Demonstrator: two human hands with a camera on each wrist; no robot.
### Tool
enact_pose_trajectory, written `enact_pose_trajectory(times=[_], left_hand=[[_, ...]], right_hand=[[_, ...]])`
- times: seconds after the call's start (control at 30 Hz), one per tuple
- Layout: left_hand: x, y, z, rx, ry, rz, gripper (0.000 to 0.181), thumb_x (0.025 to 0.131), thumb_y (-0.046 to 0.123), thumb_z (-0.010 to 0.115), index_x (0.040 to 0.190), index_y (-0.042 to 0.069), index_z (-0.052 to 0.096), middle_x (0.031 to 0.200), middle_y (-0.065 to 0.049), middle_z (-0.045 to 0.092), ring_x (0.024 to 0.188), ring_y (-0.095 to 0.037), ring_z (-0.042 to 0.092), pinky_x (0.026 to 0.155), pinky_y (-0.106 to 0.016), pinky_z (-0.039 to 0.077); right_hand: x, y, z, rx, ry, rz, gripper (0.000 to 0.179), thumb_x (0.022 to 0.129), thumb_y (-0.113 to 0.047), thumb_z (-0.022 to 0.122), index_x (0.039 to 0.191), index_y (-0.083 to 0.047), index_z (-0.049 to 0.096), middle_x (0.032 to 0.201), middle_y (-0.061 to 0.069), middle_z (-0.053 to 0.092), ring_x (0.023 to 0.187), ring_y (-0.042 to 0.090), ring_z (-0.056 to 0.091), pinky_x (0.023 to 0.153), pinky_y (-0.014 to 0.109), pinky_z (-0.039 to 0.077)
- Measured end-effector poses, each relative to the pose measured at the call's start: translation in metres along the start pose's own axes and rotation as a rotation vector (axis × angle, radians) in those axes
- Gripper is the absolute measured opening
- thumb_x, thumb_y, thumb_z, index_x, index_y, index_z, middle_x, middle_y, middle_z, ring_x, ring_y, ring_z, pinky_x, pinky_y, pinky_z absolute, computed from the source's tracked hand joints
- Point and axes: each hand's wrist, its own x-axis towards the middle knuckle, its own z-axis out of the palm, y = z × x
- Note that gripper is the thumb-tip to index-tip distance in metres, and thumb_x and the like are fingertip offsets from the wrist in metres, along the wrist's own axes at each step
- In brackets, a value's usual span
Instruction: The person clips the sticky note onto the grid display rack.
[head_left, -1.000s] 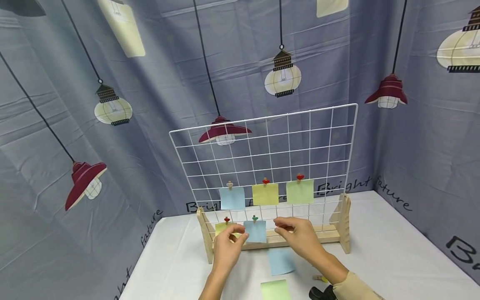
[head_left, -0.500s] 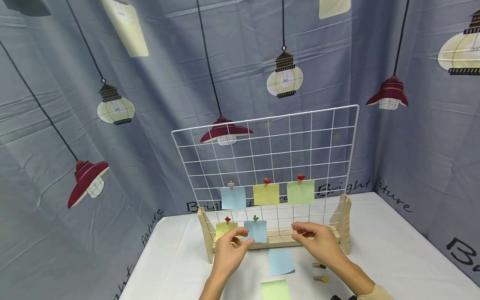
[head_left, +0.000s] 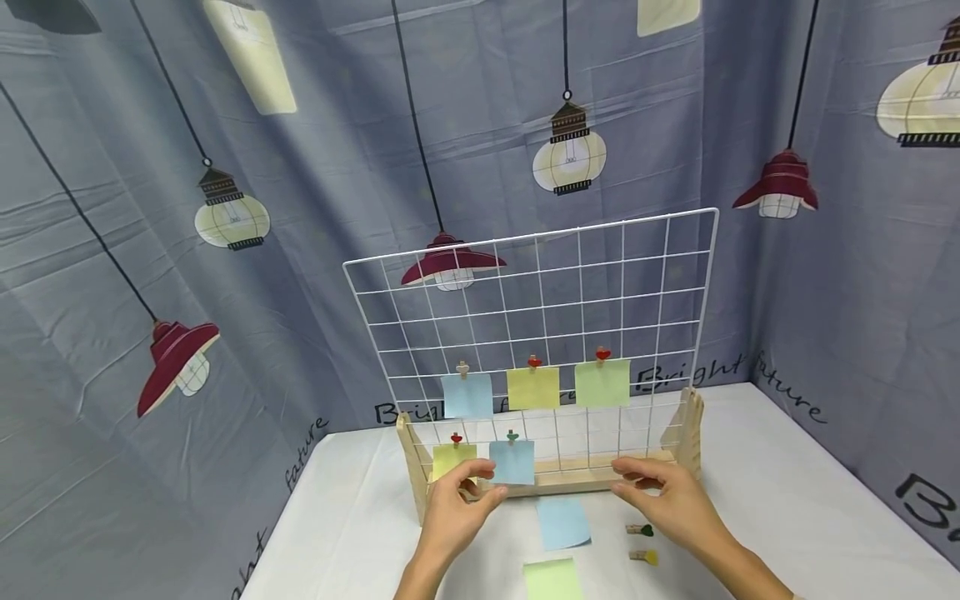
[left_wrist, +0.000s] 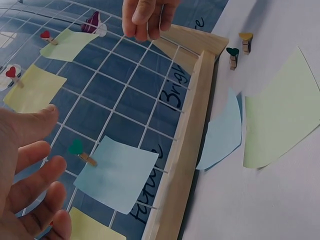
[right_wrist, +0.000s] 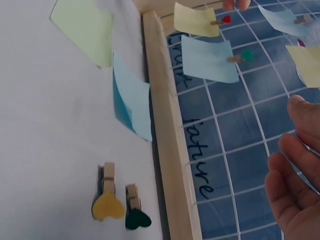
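My left hand (head_left: 457,512) hovers before the lower left of a white wire grid (head_left: 558,321), fingers loosely bent and holding nothing. Nearest to it are a blue sticky note (head_left: 512,463) under a green heart clothespin (left_wrist: 76,148) and a partly covered yellow sticky note (head_left: 452,457) with a red heart clothespin. To the right, my right hand (head_left: 669,504) is in the air before the grid's lower right, also holding nothing, its fingers relaxed and apart. Below and left of it, a dark green heart clothespin (right_wrist: 137,212) and a yellow heart clothespin (right_wrist: 108,197) lie on the table.
Higher on the grid, clothespins hold a blue note (head_left: 467,396), a yellow note (head_left: 533,388) and a green note (head_left: 603,384). A loose blue note (head_left: 563,523) and a loose green note (head_left: 552,579) lie on the white table (head_left: 345,517). The grid stands in a wooden base (head_left: 570,477).
My right hand has moved right, away from the lower blue note, bringing both loose clothespins into full view. My left hand has barely shifted.
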Motion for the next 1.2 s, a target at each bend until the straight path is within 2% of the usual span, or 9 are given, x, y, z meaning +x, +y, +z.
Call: enact_pose_trajectory(times=[0.2,0.4,0.63,0.73,0.8,1.0,1.1,1.2], left_hand=[[-0.003,-0.001,-0.004,0.011,-0.02,-0.008,0.038,0.082,0.029,0.087,0.115,0.015,0.075,0.108,-0.011,0.074,0.083,-0.013,0.06,0.071,-0.023,0.047],[-0.002,-0.002,-0.007,0.015,-0.031,-0.002,0.041,0.081,0.032,0.088,0.117,0.015,0.075,0.108,-0.011,0.075,0.087,-0.014,0.063,0.073,-0.025,0.047],[-0.006,-0.007,-0.009,0.052,-0.019,0.017,0.04,0.081,0.034,0.088,0.116,0.022,0.075,0.105,0.005,0.074,0.093,-0.01,0.06,0.078,-0.03,0.047],[-0.01,-0.011,-0.007,0.066,-0.025,0.014,0.04,0.08,0.034,0.088,0.116,0.022,0.075,0.103,0.008,0.074,0.094,-0.008,0.06,0.079,-0.031,0.048],[-0.012,-0.013,-0.006,0.07,-0.041,0.003,0.041,0.08,0.035,0.088,0.116,0.022,0.075,0.104,0.009,0.074,0.095,-0.007,0.06,0.08,-0.031,0.048],[-0.018,-0.019,0.001,0.086,-0.108,0.004,0.036,0.083,0.036,0.086,0.115,0.027,0.074,0.104,0.004,0.076,0.096,-0.016,0.064,0.077,-0.028,0.046],[-0.022,-0.024,0.008,0.076,-0.14,-0.005,0.035,0.083,0.036,0.086,0.114,0.028,0.074,0.102,-0.002,0.077,0.096,-0.023,0.067,0.075,-0.027,0.046],[-0.026,-0.031,0.017,0.067,-0.163,-0.021,0.034,0.083,0.035,0.085,0.114,0.025,0.075,0.1,-0.004,0.078,0.093,-0.019,0.067,0.072,-0.025,0.046]], right_hand=[[-0.008,0.006,-0.012,-0.069,0.021,0.011,0.036,0.085,-0.024,0.085,0.118,-0.011,0.077,0.115,0.006,0.077,0.092,0.006,0.069,0.075,0.025,0.056],[-0.01,0.015,-0.024,-0.123,0.023,0.057,0.041,0.083,-0.034,0.086,0.118,-0.015,0.078,0.119,0.004,0.077,0.095,0.008,0.069,0.076,0.026,0.055],[-0.014,0.026,-0.038,-0.133,0.042,0.047,0.045,0.083,-0.038,0.086,0.121,-0.015,0.077,0.125,0.007,0.075,0.1,0.004,0.066,0.08,0.027,0.057],[-0.018,0.032,-0.043,-0.148,0.053,0.047,0.045,0.083,-0.038,0.086,0.12,-0.014,0.077,0.126,0.01,0.074,0.099,0.01,0.069,0.079,0.024,0.057],[-0.02,0.035,-0.045,-0.163,0.059,0.054,0.046,0.083,-0.038,0.086,0.119,-0.012,0.077,0.126,0.012,0.073,0.1,0.019,0.071,0.079,0.024,0.057],[-0.02,0.043,-0.048,-0.175,0.057,0.059,0.049,0.086,-0.041,0.083,0.121,-0.007,0.076,0.127,0.015,0.073,0.106,0.037,0.071,0.078,0.024,0.057],[-0.02,0.044,-0.047,-0.162,0.061,0.057,0.047,0.086,-0.039,0.084,0.12,-0.006,0.076,0.126,0.017,0.073,0.105,0.038,0.071,0.076,0.023,0.057],[-0.02,0.045,-0.047,-0.152,0.061,0.05,0.046,0.086,-0.036,0.084,0.119,-0.006,0.076,0.126,0.018,0.072,0.103,0.035,0.072,0.076,0.022,0.057]])
